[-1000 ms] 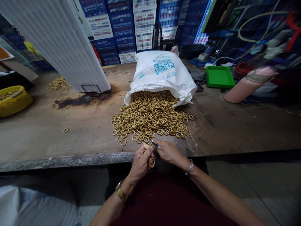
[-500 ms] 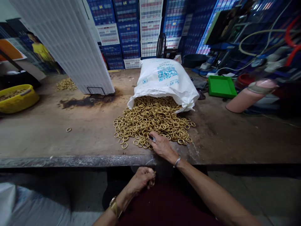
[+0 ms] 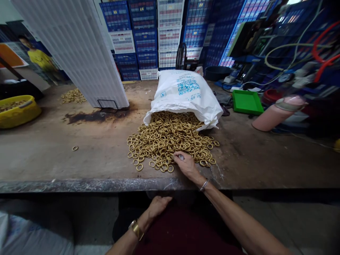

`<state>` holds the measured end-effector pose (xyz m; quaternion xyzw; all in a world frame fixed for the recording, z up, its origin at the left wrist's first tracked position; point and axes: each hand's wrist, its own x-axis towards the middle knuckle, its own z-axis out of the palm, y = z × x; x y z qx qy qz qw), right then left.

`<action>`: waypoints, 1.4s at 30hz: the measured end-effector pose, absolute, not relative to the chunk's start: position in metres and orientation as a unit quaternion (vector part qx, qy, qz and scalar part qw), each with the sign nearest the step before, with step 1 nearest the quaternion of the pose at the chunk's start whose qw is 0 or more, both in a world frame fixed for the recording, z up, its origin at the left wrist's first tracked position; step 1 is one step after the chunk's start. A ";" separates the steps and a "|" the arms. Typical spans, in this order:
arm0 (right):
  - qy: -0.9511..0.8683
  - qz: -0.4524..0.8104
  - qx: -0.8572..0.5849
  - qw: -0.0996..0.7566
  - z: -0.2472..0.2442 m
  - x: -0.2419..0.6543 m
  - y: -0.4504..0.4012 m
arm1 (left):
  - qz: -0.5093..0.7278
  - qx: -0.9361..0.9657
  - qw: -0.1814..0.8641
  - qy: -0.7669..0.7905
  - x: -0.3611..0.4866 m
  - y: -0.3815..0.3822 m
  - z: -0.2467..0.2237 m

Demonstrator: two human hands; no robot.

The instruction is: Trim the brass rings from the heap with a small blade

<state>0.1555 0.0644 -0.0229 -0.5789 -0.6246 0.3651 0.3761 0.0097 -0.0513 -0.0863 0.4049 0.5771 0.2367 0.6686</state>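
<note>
A heap of brass-coloured rings [image 3: 170, 138] spills from the mouth of a white woven sack [image 3: 186, 92] lying on the worktable. At the heap's front edge is my right hand [image 3: 188, 165], its fingers pinched together against the rings. A small grey piece [image 3: 181, 157] shows at those fingers; its kind is unclear, and any ring in the pinch is hidden. Below the table's front edge, over my lap, my left hand [image 3: 158, 206] has its thumb side up and fingers pointing right. I see no ring in it, though its underside is in shadow.
One loose ring [image 3: 75, 148] lies on the left of the table [image 3: 101, 156]. A yellow basin [image 3: 20, 117] and a small ring pile [image 3: 73, 96] are farther left, near a ribbed white pillar [image 3: 106, 71]. At right stand a green tray [image 3: 247, 102] and a pink bottle [image 3: 276, 115].
My left hand has gone from a fist with rings at its fingers to a straighter shape, slightly left. My right hand has shifted slightly right and down along the heap's edge.
</note>
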 end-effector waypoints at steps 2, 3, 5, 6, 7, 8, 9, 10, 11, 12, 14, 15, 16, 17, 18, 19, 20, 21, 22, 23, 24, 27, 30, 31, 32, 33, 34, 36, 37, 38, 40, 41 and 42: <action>-0.587 0.407 -0.580 0.391 -0.022 0.159 0.064 | 0.200 0.406 0.661 0.599 0.010 -0.050 -0.079; -0.570 0.426 -0.581 0.396 -0.022 0.161 0.063 | 0.184 0.405 0.658 0.607 0.010 -0.050 -0.074; -0.534 0.465 -0.579 0.404 -0.022 0.165 0.060 | 0.178 0.416 0.661 0.598 0.011 -0.050 -0.064; -0.515 0.486 -0.575 0.410 -0.022 0.166 0.059 | 0.181 0.429 0.666 0.583 0.011 -0.050 -0.057; -0.496 0.507 -0.570 0.416 -0.022 0.168 0.057 | 0.184 0.445 0.670 0.565 0.011 -0.051 -0.050; -0.477 0.526 -0.564 0.422 -0.023 0.169 0.056 | 0.188 0.462 0.672 0.547 0.011 -0.051 -0.042; -0.460 0.542 -0.559 0.427 -0.023 0.170 0.055 | 0.193 0.480 0.670 0.531 0.012 -0.052 -0.033; -0.447 0.554 -0.556 0.430 -0.022 0.171 0.053 | 0.203 0.490 0.668 0.522 0.012 -0.053 -0.024; -0.438 0.561 -0.554 0.432 -0.022 0.171 0.052 | 0.215 0.494 0.671 0.510 0.013 -0.054 -0.016; -0.432 0.566 -0.553 0.432 -0.020 0.171 0.050 | 0.232 0.501 0.674 0.491 0.014 -0.055 -0.009; -0.422 0.580 -0.550 0.428 -0.016 0.171 0.046 | 0.289 0.519 0.647 0.478 0.016 -0.053 0.002; -0.417 0.589 -0.547 0.424 -0.014 0.170 0.044 | 0.325 0.536 0.612 0.482 0.017 -0.050 0.004; -0.410 0.600 -0.543 0.420 -0.012 0.169 0.041 | 0.360 0.560 0.562 0.491 0.017 -0.046 0.005; -0.402 0.611 -0.539 0.417 -0.010 0.168 0.039 | 0.389 0.591 0.503 0.497 0.018 -0.040 0.004; -0.394 0.623 -0.534 0.414 -0.007 0.167 0.036 | 0.408 0.627 0.440 0.496 0.018 -0.034 0.002; -0.387 0.636 -0.527 0.409 -0.006 0.166 0.034 | 0.420 0.663 0.383 0.488 0.017 -0.027 0.000; -0.381 0.650 -0.519 0.403 -0.004 0.165 0.032 | 0.422 0.694 0.342 0.473 0.017 -0.020 -0.003; -0.374 0.664 -0.511 0.397 -0.002 0.164 0.029 | 0.415 0.721 0.318 0.455 0.016 -0.014 -0.005; -0.369 0.678 -0.502 0.390 -0.001 0.164 0.027 | 0.405 0.739 0.308 0.441 0.016 -0.009 -0.007; -0.364 0.689 -0.495 0.385 0.000 0.164 0.025 | 0.396 0.749 0.311 0.430 0.016 -0.005 -0.008; -0.361 0.696 -0.490 0.381 0.000 0.163 0.024 | 0.389 0.750 0.325 0.424 0.017 -0.003 -0.009; -0.366 0.699 -0.488 0.375 -0.001 0.163 0.020 | 0.397 0.689 0.415 0.443 0.020 -0.002 -0.007; -0.396 0.686 -0.482 0.373 -0.005 0.163 0.019 | 0.415 0.568 0.531 0.472 0.024 -0.005 -0.003; -0.411 0.677 -0.483 0.372 -0.007 0.163 0.018 | 0.414 0.530 0.564 0.478 0.025 -0.006 -0.002; -0.427 0.665 -0.488 0.370 -0.008 0.163 0.018 | 0.409 0.500 0.593 0.481 0.026 -0.007 -0.001; -0.442 0.651 -0.496 0.367 -0.009 0.162 0.018 | 0.402 0.477 0.616 0.481 0.026 -0.008 0.000; -0.454 0.639 -0.505 0.362 -0.009 0.162 0.018 | 0.396 0.459 0.635 0.479 0.025 -0.008 0.000; -0.469 0.622 -0.519 0.351 -0.010 0.162 0.018 | 0.395 0.424 0.669 0.464 0.024 -0.009 -0.001; -0.472 0.620 -0.522 0.348 -0.010 0.161 0.018 | 0.401 0.405 0.685 0.454 0.024 -0.010 -0.002; -0.473 0.620 -0.522 0.345 -0.010 0.161 0.018 | 0.409 0.385 0.700 0.443 0.024 -0.010 -0.003; -0.475 0.619 -0.523 0.343 -0.011 0.161 0.020 | 0.422 0.347 0.724 0.422 0.024 -0.012 -0.006; -0.479 0.611 -0.529 0.344 -0.012 0.161 0.021 | 0.428 0.334 0.731 0.414 0.025 -0.012 -0.007; -0.491 0.591 -0.539 0.346 -0.013 0.162 0.022 | 0.433 0.325 0.734 0.409 0.025 -0.013 -0.008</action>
